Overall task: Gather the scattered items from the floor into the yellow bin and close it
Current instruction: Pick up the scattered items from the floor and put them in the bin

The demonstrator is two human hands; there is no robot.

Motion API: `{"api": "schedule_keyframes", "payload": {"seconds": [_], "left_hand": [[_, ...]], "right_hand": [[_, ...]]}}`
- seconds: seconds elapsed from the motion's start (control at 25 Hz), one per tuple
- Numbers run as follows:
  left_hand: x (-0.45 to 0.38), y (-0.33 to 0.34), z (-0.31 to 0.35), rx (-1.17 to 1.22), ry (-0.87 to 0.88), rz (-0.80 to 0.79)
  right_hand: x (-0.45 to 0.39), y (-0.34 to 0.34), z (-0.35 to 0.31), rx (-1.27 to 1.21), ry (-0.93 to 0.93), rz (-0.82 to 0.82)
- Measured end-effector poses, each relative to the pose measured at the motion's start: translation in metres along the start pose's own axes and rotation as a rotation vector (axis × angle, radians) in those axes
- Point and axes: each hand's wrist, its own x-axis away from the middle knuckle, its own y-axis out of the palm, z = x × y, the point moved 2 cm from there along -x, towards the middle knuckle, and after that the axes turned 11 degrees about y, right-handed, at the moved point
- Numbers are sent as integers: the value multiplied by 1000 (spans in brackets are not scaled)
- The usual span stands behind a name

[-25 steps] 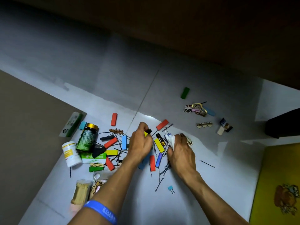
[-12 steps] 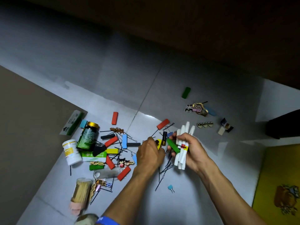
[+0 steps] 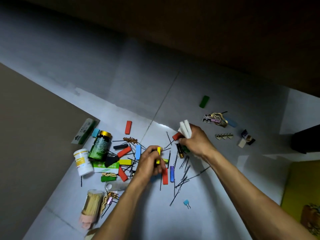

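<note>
Small items lie scattered on the grey tiled floor: coloured blocks, black hairpins (image 3: 183, 172), bottles and clips. My left hand (image 3: 149, 164) grips a yellow block (image 3: 158, 155) over the middle of the pile. My right hand (image 3: 196, 140) holds a bundle of white sticks (image 3: 185, 129) and reaches down onto a red block (image 3: 176, 136). A green block and a small dark bottle (image 3: 180, 150) lie just under that hand. The yellow bin (image 3: 301, 191) shows only as a yellow surface with a printed picture at the right edge.
A green jar (image 3: 100, 145), a white pill bottle (image 3: 82, 161) and a toothpick tub (image 3: 91, 204) stand or lie at the left. A lone green block (image 3: 204, 101), hair clips (image 3: 217, 118) and a small box (image 3: 246, 140) lie far right. A dark furniture edge (image 3: 306, 141) stands right.
My right hand lifted the white sticks off the floor, then moved up and right to the red block. My left hand stayed over the pile and now grips the yellow block.
</note>
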Motion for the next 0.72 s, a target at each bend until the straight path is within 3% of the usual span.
{"api": "schedule_keyframes", "payload": {"seconds": [0.12, 0.24, 0.48, 0.64, 0.72], "left_hand": [[1, -14, 0, 191, -40, 69], [6, -29, -3, 66, -43, 195], [12, -47, 2, -766, 232, 313], [40, -28, -26, -946, 106, 349], [48, -20, -36, -964, 76, 322]], "right_hand": [[-3, 4, -13, 525, -249, 119], [-2, 16, -8, 873, -337, 225], [4, 22, -4, 680, -197, 285], [46, 48, 4, 211, -129, 189], [65, 71, 15, 215, -20, 100]]}}
